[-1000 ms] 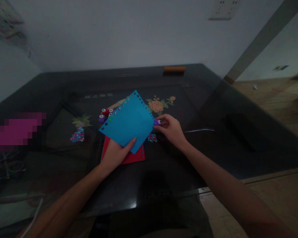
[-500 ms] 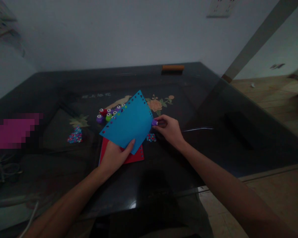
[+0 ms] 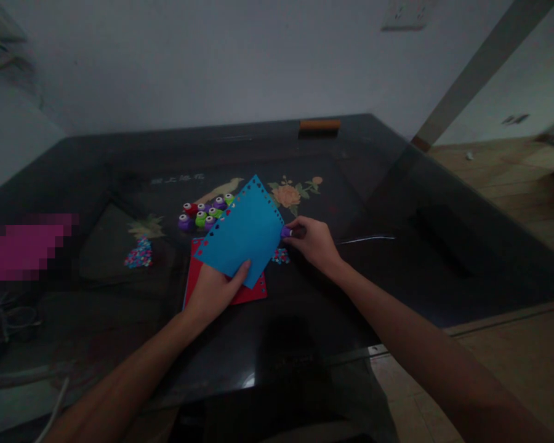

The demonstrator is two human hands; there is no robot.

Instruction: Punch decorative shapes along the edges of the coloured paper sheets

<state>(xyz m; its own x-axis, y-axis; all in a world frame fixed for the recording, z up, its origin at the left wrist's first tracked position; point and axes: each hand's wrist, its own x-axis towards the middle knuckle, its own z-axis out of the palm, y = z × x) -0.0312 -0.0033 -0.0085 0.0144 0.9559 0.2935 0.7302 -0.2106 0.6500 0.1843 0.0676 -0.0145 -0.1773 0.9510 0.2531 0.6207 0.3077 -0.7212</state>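
A blue sheet (image 3: pixel 247 237) with small holes along two edges is tilted above the dark table, its lower edge held by my left hand (image 3: pixel 216 288), thumb on top. Between the thumb and fingers of my right hand (image 3: pixel 310 240) is a small purple punch (image 3: pixel 286 232), at the sheet's right edge. A red sheet (image 3: pixel 253 291), also with holes along its right side, lies beneath the blue one. Several round punches (image 3: pixel 202 217) in red, green and purple stand behind the blue sheet's left edge, partly hidden by it.
Small coloured paper bits form one pile (image 3: pixel 140 253) at the left and another (image 3: pixel 281 256) below the right hand. An orange-brown roll (image 3: pixel 320 125) lies at the table's back edge. The dark table (image 3: pixel 351 314) has a flower and bird pattern. A wall stands behind it.
The blue sheet has turned slightly, its left corner shifting right and down, so more of the red sheet and the punches shows. The right hand stays at the sheet's right edge.
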